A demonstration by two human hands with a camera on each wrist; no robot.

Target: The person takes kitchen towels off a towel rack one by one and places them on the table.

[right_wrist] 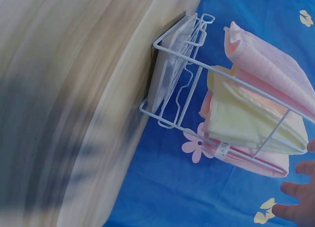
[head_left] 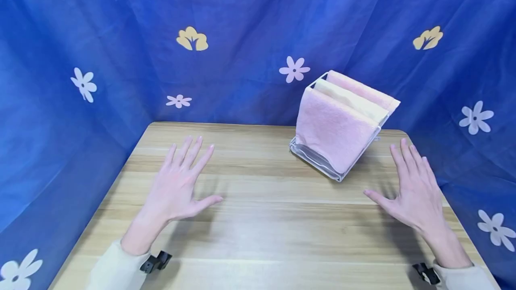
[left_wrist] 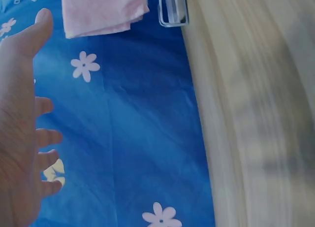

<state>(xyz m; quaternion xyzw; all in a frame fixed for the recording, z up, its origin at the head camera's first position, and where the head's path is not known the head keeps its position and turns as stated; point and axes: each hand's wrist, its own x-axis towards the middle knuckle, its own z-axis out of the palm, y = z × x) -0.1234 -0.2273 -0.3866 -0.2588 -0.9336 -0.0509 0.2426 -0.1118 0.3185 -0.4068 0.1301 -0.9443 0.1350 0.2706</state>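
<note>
My left hand (head_left: 173, 189) hovers over the left part of the wooden table, fingers spread and holding nothing. On the other side my right hand (head_left: 415, 189) is likewise spread, beside a white wire rack (head_left: 340, 177) and apart from it. Draped over the rack's bars are a pink towel (head_left: 334, 129) in front, a pale yellow towel (head_left: 350, 97) in the middle and another pink towel (head_left: 363, 88) behind. The right wrist view shows the rack's side wires and a pale tray (right_wrist: 172, 59) at its base. Only fingertips of the right hand appear there.
The wooden table (head_left: 242, 218) has a light grain and rounded back corners. Blue cloth (head_left: 242, 57) with flower prints hangs behind it and along both sides. The rack stands at the back right, turned at an angle. Dark wrist mounts (head_left: 156, 262) sit at both sleeves.
</note>
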